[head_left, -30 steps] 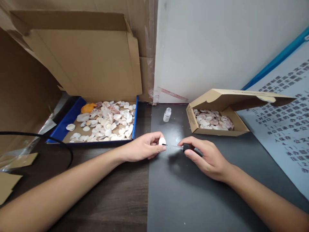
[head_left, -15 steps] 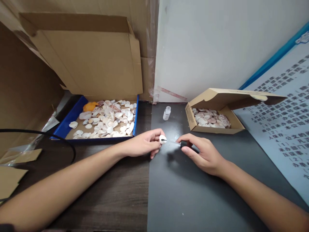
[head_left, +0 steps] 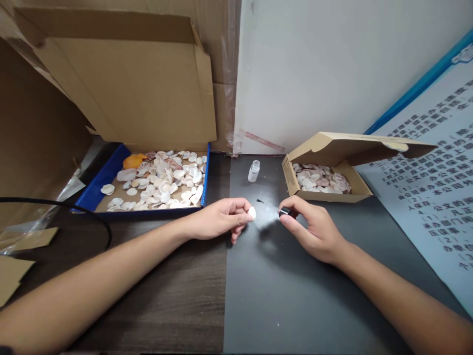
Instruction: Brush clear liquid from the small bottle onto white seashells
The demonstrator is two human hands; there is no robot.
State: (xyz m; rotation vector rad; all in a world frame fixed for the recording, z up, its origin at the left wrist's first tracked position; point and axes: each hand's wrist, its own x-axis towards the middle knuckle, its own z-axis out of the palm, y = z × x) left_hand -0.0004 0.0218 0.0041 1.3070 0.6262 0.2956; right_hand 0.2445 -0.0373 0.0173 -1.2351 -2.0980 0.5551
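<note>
Shell [head_left: 252,212] | pinched, protruding from left grip [head_left: 220,219] | right grip [head_left: 318,230] clasping black cap [head_left: 285,211]

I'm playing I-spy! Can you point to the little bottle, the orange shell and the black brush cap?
Little bottle [head_left: 253,172]: head view, on its side wall.
Orange shell [head_left: 133,161]: head view, on its upper surface.
Black brush cap [head_left: 286,212]: head view, on its side.

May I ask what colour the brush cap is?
The brush cap is black; the head view shows it.
</note>
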